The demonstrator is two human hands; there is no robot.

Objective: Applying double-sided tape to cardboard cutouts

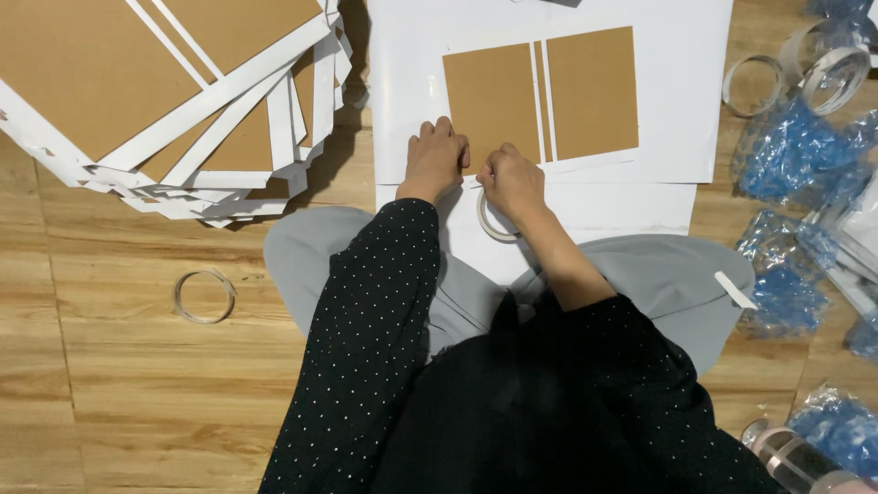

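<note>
My left hand (436, 156) presses flat on the lower left corner of a brown cardboard panel (494, 96) that lies on a large white sheet (677, 82). A second brown panel (591, 91) and a narrow brown strip (540, 101) lie beside it on the same sheet. My right hand (512, 180) is closed at the panel's lower edge, next to the left hand, and a white tape roll (495, 226) hangs around its wrist. Whether the fingers pinch the tape end is hidden.
A fanned stack of white-edged brown boards (183, 101) lies at the upper left on the wooden floor (119, 384). An empty tape ring (204, 295) sits on the floor at left. Tape rings (752, 87) and blue plastic wrappers (796, 151) crowd the right side.
</note>
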